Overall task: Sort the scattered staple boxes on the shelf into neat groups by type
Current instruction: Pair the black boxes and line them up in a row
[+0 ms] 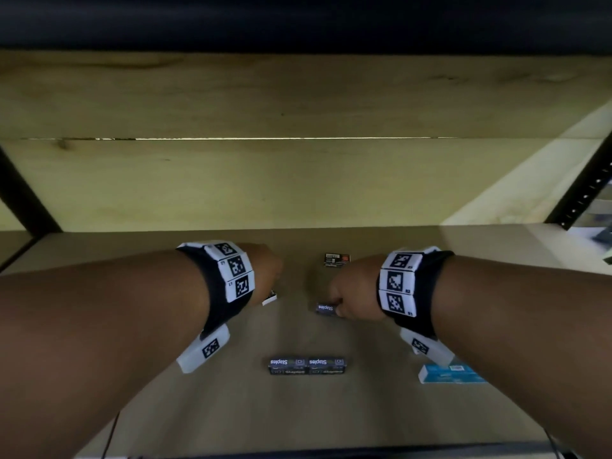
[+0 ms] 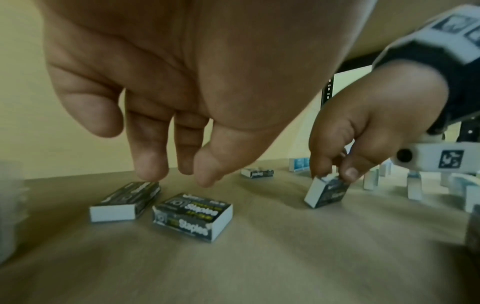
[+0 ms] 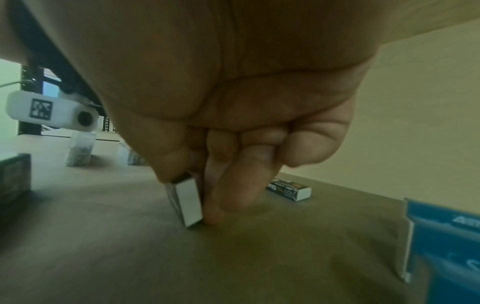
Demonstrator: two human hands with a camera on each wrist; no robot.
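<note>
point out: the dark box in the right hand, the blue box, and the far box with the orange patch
dark box in the right hand [image 2: 327, 193], left wrist view, its tilted dark side face.
blue box [image 1: 450, 374], head view, its top face.
far box with the orange patch [image 1: 336, 260], head view, its printed top face.

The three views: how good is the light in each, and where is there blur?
Head view: dim, and the print on the two black boxes is soft but readable. Left wrist view: the left hand and far blue boxes are blurred. Right wrist view: the right hand darkens the picture, and the blue box is smeared at the edge.
</note>
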